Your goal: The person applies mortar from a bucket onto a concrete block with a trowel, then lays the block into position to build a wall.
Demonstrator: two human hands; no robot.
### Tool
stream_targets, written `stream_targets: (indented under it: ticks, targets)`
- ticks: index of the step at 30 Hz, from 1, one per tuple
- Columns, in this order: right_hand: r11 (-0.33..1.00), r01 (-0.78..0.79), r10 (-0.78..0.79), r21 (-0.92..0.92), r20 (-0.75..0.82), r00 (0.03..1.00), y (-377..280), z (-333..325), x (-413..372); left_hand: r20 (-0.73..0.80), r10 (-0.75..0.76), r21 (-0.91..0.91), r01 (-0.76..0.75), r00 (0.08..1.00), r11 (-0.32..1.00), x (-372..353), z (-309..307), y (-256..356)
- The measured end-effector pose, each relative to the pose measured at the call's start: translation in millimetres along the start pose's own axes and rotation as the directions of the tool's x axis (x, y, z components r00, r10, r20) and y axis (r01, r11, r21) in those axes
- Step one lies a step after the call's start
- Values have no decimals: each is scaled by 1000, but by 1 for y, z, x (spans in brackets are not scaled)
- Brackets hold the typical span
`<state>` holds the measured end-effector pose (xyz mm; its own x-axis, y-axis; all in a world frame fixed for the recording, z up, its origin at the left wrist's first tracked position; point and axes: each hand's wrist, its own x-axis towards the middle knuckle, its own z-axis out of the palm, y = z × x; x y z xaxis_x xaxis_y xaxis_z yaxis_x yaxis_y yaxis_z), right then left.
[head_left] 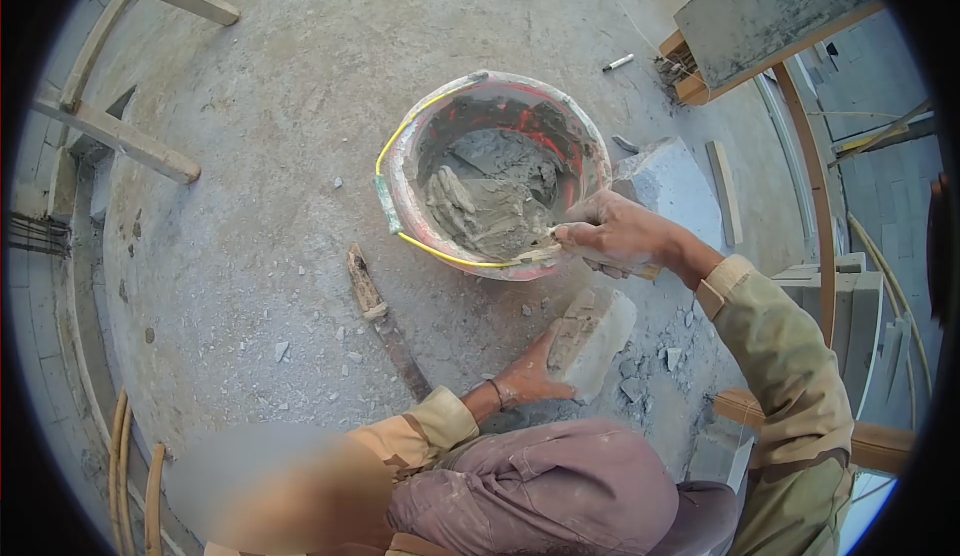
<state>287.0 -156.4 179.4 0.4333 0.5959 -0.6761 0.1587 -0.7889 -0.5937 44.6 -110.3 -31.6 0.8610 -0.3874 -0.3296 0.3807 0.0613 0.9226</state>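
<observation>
A bucket [403, 178] with a red, mortar-smeared inside and a yellow wire handle stands in front of me, with wet grey mortar [520, 171] in it. My right hand [625, 231] is closed at the bucket's near right rim around what looks like a trowel [553, 235]. Mortar hides most of its blade. Below the bucket, my left hand [532, 370] grips a light grey block piece [605, 341] from its left side, tilted, with rough mortar on its upper face. A long blade with a worn wooden handle [362, 281] lies on the floor to the left.
A larger pale block [675, 191] sits right of the bucket, beside a narrow wood strip [724, 193]. Rubble [635, 386] litters the floor near my knee. Timber legs [125, 141] jut in at left; a board on a wooden frame [775, 16] stands upper right. A marker [618, 62] lies beyond the bucket.
</observation>
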Motion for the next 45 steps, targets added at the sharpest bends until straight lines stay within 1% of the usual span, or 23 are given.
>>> stream_targets:
  ticks: [1, 2, 4, 5, 6, 8, 10, 12, 14, 16, 18, 20, 23, 24, 26, 27, 28, 30, 33, 37, 39, 43, 45]
  targets:
    - [974, 225, -227, -26, -69, 972, 34, 2, 3, -48, 11, 101, -6, 999, 995, -1, -1, 1]
    - [978, 206, -207, -16, -90, 974, 37, 1, -9, -18, 11, 104, -9, 1000, 995, -2, -2, 6]
    - [943, 79, -51, 323, -95, 994, 38, 2, -48, -158, 103, 271, -57, 982, 961, -8, -5, 18]
    - [927, 128, -72, 352, -170, 983, 49, 4, -69, -184, 132, 287, -75, 974, 955, -10, -9, 29]
    - [919, 94, -21, 383, -192, 981, 67, 13, -93, -210, 165, 302, -97, 964, 948, -11, -14, 41]
    - [864, 248, -73, 438, -379, 923, 104, 19, -139, -183, 207, 342, -135, 961, 930, -9, -20, 67]
    - [821, 307, -76, 481, -441, 894, 141, 36, -196, -180, 266, 399, -177, 947, 900, -3, -20, 80]
    - [887, 228, 21, 402, -528, 849, 169, 63, -248, -229, 358, 328, -274, 905, 904, 4, -12, 90]
    - [892, 193, 99, 408, -595, 798, 196, 101, -278, -201, 398, 367, -308, 895, 878, 10, 2, 104]
    - [891, 152, 190, 427, -655, 731, 220, 143, -297, -186, 527, 441, -409, 830, 799, 20, 18, 113]
    - [867, 84, 316, 491, -673, 669, 239, 177, -299, -130, 541, 436, -442, 831, 784, 28, 35, 119]
    - [902, 57, 299, 427, -716, 631, 262, 201, -303, -104, 589, 483, -478, 801, 734, 34, 49, 122]
    - [999, -30, 30, 18, -883, 468, 271, 226, -304, -46, 662, 572, -523, 748, 632, 42, 66, 126]
    - [999, -28, 35, 25, -890, 454, 267, 233, -303, -31, 692, 609, -535, 722, 586, 44, 74, 128]
    - [975, -218, 73, -37, -876, 477, 254, 242, -302, -28, 701, 598, -549, 713, 583, 49, 88, 129]
    - [972, -230, 76, -54, -849, 523, 248, 241, -309, -41, 703, 587, -552, 710, 592, 52, 92, 129]
    - [973, -226, 82, -43, -853, 516, 244, 243, -317, -29, 700, 591, -553, 713, 587, 55, 93, 126]
    - [960, -264, 106, -91, -758, 644, 242, 246, -333, -59, 692, 640, -505, 720, 579, 60, 92, 122]
    - [980, -178, 49, -86, -768, 639, 245, 257, -355, -34, 691, 684, -487, 722, 543, 61, 94, 123]
    - [992, -123, 104, 37, -790, 604, 255, 254, -380, 61, 716, 739, -513, 696, 436, 57, 93, 129]
    - [937, -138, 346, 322, -787, 512, 264, 247, -372, 199, 707, 777, -549, 679, 308, 54, 98, 135]
    - [963, -62, 261, 264, -838, 480, 260, 253, -340, 332, 670, 713, -642, 664, 282, 61, 111, 141]
    - [955, 19, 248, 297, -828, 502, 243, 254, -331, 443, 692, 701, -701, 570, 129, 64, 118, 145]
